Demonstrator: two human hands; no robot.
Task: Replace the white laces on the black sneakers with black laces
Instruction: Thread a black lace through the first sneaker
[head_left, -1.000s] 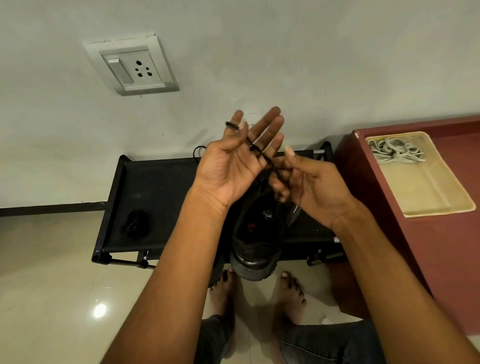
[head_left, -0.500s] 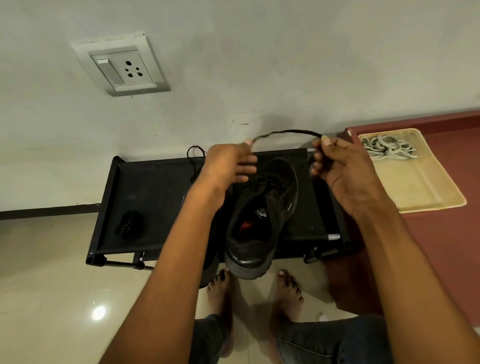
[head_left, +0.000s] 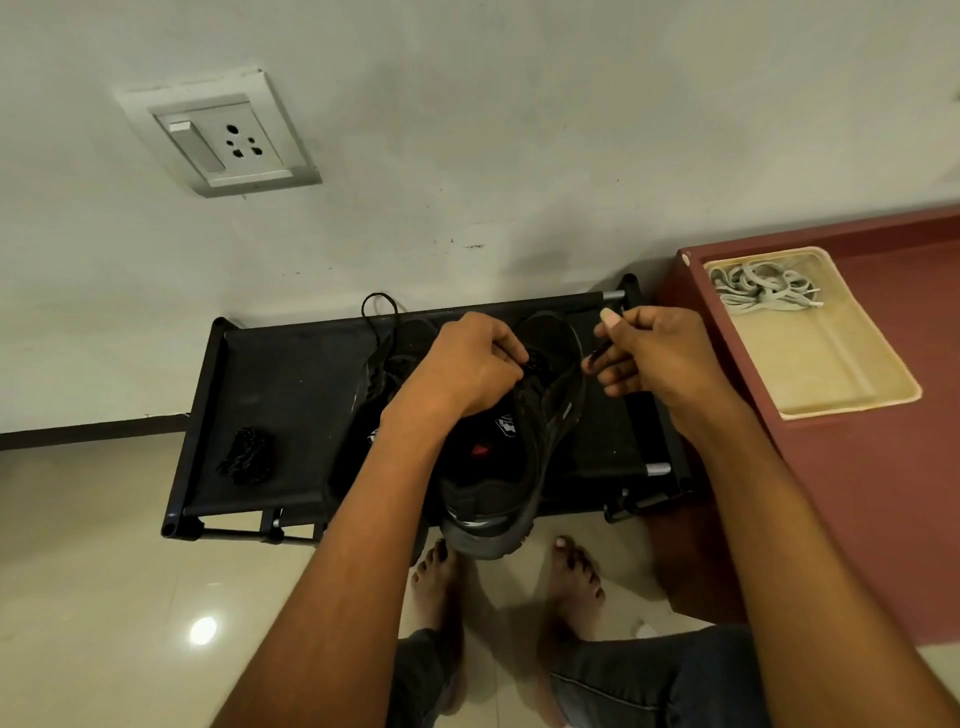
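While the left hand (head_left: 467, 369) pinches at the black fabric sneaker's (head_left: 511, 431) eyelets, the right hand (head_left: 649, 358) pinches the thin black lace (head_left: 597, 353), which could slip free if tugged.

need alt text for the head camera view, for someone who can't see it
Seen from above, a person's left hand and right hand work a black lace at a black sneaker on a low black rack. A second sneaker lies behind it. White laces sit in a beige tray to the right.
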